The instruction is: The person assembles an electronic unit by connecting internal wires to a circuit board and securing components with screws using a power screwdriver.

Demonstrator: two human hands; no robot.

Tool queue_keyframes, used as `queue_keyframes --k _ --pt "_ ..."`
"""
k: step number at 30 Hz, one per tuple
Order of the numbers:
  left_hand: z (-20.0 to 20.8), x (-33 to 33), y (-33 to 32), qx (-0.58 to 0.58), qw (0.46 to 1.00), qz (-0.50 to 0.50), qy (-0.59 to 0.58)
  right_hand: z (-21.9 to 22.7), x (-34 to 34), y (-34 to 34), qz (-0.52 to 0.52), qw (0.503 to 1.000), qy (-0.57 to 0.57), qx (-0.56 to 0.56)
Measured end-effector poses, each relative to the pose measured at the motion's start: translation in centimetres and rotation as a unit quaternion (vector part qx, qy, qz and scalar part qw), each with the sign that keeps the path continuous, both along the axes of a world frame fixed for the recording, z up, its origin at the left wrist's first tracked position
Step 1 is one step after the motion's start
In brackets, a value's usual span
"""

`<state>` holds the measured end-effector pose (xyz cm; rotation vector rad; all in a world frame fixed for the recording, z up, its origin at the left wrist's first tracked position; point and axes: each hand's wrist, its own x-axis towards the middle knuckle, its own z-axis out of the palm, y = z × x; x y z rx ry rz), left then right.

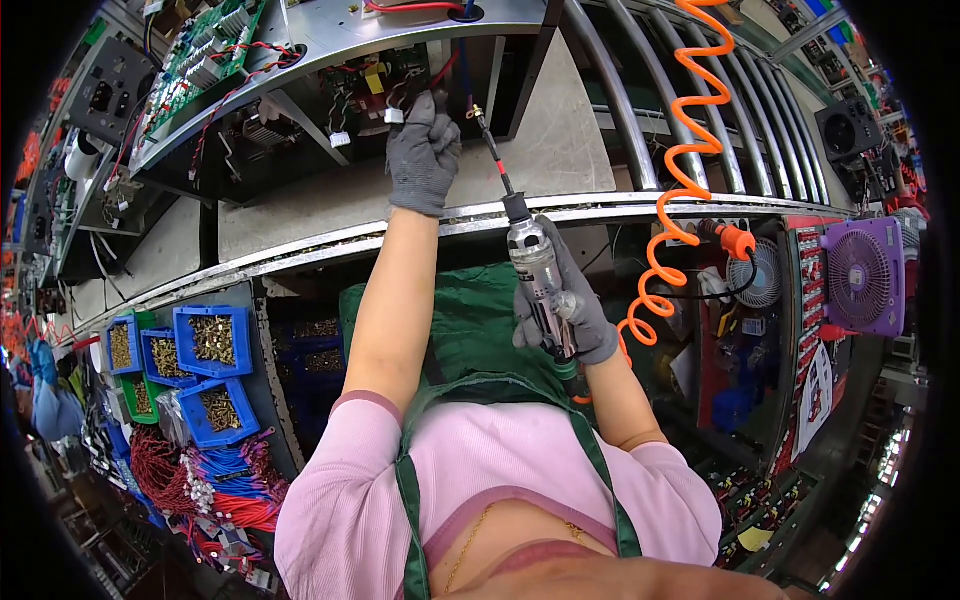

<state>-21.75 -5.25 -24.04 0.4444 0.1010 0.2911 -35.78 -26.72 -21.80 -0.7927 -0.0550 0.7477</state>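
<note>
My right hand [588,318], in a grey glove, is wrapped round a silver pneumatic screwdriver [538,268] that points up and away from me. Its long thin bit reaches into the open front of a metal chassis [345,45], with a small brass-coloured piece [474,113] at the tip. Beside the bit, my gloved left hand [422,150] is closed with curled fingers just inside the chassis. A white connector [394,116] on wires shows at its fingers; whether they grip it is hidden. Another white plug [340,139] hangs to the left.
An orange coiled air hose [678,165] hangs at the right. Metal rollers [660,100] run behind it. Blue bins [212,340] of brass fasteners and bundles of red and blue wires [235,475] lie at the left. A purple fan [862,277] stands at the right. Green circuit boards [205,60] sit on the chassis.
</note>
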Motion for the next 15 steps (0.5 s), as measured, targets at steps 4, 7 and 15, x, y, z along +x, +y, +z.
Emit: queue_keyframes --k 4,7,15 --pt "-0.2 0.2 -0.6 0.051 0.998 -0.027 0.029 -0.4 0.0 0.2 0.000 1.000 -0.005 -0.010" --pt "-2.2 1.2 -1.5 0.077 0.994 -0.004 0.074 0.1 0.1 1.0 0.018 1.000 0.012 -0.009" --pt "-3.0 2.8 -1.8 0.276 0.947 0.095 0.133 0.0 0.7 3.9 0.016 0.998 0.044 0.043"
